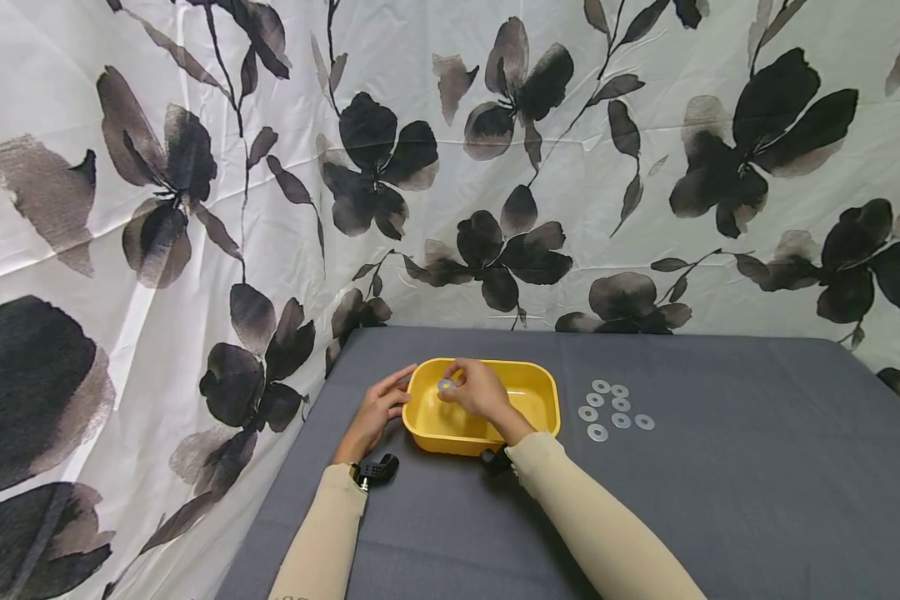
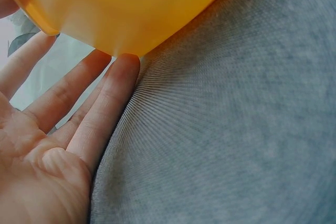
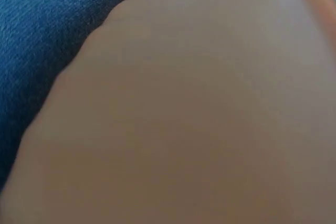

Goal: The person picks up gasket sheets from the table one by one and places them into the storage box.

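A yellow rectangular tub (image 1: pixel 528 408) stands on the grey cloth. Over its left half my right hand (image 1: pixel 480 392) pinches a flat metal washer (image 1: pixel 446 385) between thumb and fingers. My left hand (image 1: pixel 375 414) rests against the tub's left side with its fingers extended. In the left wrist view the fingertips (image 2: pixel 126 64) touch the tub's outer wall (image 2: pixel 131 14). Skin fills most of the right wrist view, which hides the washer there. To the right of the tub lie several loose washers (image 1: pixel 621 421) in a loose cluster.
The grey cloth-covered table (image 1: pixel 720 500) reaches back to a white curtain (image 1: pixel 435 67) with a dark floral print, which also hangs along the left side. Dark wrist straps (image 1: pixel 378 469) sit at both sleeve ends.
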A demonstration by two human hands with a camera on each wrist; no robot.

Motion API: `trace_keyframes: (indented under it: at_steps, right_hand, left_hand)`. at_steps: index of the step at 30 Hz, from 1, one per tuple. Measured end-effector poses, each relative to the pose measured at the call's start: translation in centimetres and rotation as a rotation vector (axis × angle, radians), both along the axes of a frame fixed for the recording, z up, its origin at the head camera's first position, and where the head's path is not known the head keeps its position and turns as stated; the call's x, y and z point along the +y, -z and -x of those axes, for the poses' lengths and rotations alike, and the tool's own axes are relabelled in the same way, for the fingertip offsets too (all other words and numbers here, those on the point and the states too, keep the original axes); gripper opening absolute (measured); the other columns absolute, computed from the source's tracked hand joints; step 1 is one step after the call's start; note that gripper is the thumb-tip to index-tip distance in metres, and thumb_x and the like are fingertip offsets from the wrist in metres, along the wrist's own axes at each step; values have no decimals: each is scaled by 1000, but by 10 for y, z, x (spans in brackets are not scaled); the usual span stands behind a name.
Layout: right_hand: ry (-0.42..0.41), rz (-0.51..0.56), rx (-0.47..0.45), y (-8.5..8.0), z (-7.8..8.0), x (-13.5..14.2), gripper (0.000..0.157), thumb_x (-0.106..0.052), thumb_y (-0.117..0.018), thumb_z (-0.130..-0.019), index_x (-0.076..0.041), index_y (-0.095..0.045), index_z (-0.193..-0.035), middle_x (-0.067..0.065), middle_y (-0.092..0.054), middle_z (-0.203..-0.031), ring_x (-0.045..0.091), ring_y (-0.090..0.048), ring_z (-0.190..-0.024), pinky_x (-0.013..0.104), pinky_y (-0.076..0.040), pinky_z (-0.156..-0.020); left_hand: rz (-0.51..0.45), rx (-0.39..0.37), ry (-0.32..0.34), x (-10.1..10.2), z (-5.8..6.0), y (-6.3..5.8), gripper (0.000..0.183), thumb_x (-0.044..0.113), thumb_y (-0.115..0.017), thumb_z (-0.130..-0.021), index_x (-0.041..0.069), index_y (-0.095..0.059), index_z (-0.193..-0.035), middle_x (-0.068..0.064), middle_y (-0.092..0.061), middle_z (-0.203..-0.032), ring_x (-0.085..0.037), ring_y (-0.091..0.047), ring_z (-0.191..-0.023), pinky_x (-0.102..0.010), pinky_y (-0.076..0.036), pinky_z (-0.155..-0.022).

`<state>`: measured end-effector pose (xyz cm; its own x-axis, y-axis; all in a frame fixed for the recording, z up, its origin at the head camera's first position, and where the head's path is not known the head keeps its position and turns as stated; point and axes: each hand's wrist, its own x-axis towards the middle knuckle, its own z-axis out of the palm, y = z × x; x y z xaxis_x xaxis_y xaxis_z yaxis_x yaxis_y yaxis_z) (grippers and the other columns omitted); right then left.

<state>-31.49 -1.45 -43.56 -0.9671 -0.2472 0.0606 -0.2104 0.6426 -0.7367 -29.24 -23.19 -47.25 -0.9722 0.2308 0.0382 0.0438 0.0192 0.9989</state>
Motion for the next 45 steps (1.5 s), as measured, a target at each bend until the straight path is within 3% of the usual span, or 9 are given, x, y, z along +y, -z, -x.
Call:
trace_keyframes:
  at_steps: [8, 19, 24, 27, 34, 45]
  right_hand:
    - [38, 1, 3, 7, 4, -7, 28, -30, -82, -74, -20, -69, -97, 1, -63, -81, 16, -55, -68, 26, -43, -59]
    - [69, -43, -26, 10, 5, -15, 29, -29, -81, -74, -21, -70, -98, -1, -64, -80, 16, -55, -68, 27, -41, -58]
    - [85, -68, -48, 11, 5, -17, 30, -30, -81, -74, -21, -69, -100, -1, -64, -79, 16, -55, -67, 27, -41, -58]
    - [87, -73, -50, 14, 7, -19, 29, -30, -81, -75, -22, -69, -100, -1, -63, -79, 16, -55, -67, 28, -41, -57]
    - [90, -99, -57, 17, 8, -21, 27, -31, -80, -76, -24, -69, -100, -2, -62, -79, 17, -55, -67, 28, -41, -58]
    - [106, -47, -55, 18, 8, -21, 29, -28, -77, -80, -20, -68, -107, 0, -62, -75, 16, -55, -63, 28, -41, -56]
  left_hand:
    - [-10, 5, 3, 1, 0, -1, 52, 5, -52, -94, 11, -44, -145, -19, -50, -142, -17, -60, -115, -32, -56, -87]
    - [-4, 5, 8, 1, 1, 0, 52, 4, -50, -95, 10, -42, -146, -20, -51, -140, -34, -54, -125, -38, -54, -91]
    - [-2, -6, 13, 2, 1, -1, 51, 3, -48, -96, 11, -42, -146, -20, -51, -141, -37, -51, -127, -40, -53, -93]
    - [0, -11, 9, 2, 1, -1, 51, 3, -49, -95, 12, -43, -146, -20, -51, -141, -35, -53, -126, -36, -55, -90]
    - [-23, -14, -4, -4, 15, 19, 51, 3, -48, -96, 16, -44, -145, -20, -50, -142, -37, -50, -128, -31, -56, -85]
    - [-22, 18, -64, -1, 13, 23, 48, 7, -54, -93, 22, -53, -139, -15, -56, -137, -33, -56, -123, -34, -57, -84]
